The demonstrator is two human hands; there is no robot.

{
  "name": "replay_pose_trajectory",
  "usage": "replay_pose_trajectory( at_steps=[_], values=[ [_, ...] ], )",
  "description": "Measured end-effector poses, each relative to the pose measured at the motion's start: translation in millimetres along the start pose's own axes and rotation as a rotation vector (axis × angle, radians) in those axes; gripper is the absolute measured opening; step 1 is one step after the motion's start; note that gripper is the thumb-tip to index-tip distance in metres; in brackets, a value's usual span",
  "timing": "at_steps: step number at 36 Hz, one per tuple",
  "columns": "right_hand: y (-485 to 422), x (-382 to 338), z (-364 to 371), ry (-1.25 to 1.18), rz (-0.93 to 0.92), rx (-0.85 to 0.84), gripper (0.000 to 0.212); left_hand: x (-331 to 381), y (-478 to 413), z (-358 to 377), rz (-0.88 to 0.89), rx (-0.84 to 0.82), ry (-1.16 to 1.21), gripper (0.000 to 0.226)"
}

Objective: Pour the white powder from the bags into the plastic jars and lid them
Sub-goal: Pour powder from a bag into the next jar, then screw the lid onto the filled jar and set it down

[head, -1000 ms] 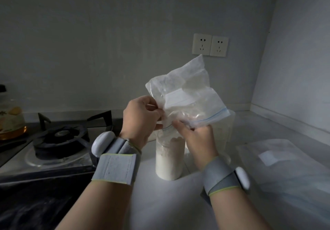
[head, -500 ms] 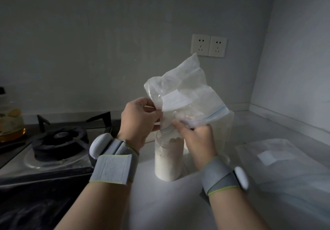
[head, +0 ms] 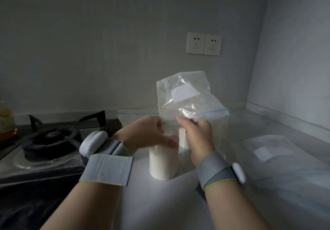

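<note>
A clear zip bag with a white label and a blue zip strip is held mouth-down above the jars, nearly emptied. My right hand pinches its zip edge. My left hand is blurred, its thumb by the bag's left corner and its fingers stretched across the top of the front plastic jar, which is full of white powder and has no lid. A second jar with powder stands just behind it, mostly hidden by my right hand. A clear container shows faintly behind the bag.
Another flat zip bag lies on the white counter at the right. A gas hob sits at the left, with a glass pot at the far left edge. Wall sockets are above; walls meet in a corner at the right.
The bag has come down lower and flattened out. My left hand has slid from its grip on the bag's edge down towards the front jar, with its fingers now straighter.
</note>
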State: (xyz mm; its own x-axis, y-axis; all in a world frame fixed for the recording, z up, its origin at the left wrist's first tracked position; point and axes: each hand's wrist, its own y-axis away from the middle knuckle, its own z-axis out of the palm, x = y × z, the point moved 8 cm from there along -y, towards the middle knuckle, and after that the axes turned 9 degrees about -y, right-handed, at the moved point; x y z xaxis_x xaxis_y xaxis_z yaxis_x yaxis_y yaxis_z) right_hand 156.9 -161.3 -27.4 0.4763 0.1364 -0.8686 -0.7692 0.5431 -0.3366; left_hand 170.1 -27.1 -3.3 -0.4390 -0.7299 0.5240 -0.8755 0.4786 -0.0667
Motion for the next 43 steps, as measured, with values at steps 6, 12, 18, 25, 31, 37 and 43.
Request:
replay_pose_trajectory(
  at_steps=[6,12,18,25,31,37,43],
  values=[
    [-5,6,0,0.034,0.000,-0.003,0.027,-3,-4,9,-0.026,0.024,0.139,0.035],
    [0,6,5,0.115,-0.018,-0.025,0.026,8,-1,10,0.117,0.100,0.230,0.027],
    [5,10,11,0.134,-0.041,-0.019,0.024,3,-3,13,0.123,0.212,0.364,0.033],
    [18,6,7,0.096,-0.076,0.063,0.012,-14,8,20,-0.084,0.422,0.347,0.060],
    [24,-17,-7,0.290,-0.127,0.079,0.014,-7,18,22,-0.153,0.473,0.293,0.047],
    [22,-55,-32,0.405,-0.132,0.092,0.012,2,33,29,-0.183,0.374,0.358,0.063],
    [12,-92,-75,0.453,-0.113,0.238,0.017,11,48,37,-0.191,0.349,0.308,0.064]
  ],
)
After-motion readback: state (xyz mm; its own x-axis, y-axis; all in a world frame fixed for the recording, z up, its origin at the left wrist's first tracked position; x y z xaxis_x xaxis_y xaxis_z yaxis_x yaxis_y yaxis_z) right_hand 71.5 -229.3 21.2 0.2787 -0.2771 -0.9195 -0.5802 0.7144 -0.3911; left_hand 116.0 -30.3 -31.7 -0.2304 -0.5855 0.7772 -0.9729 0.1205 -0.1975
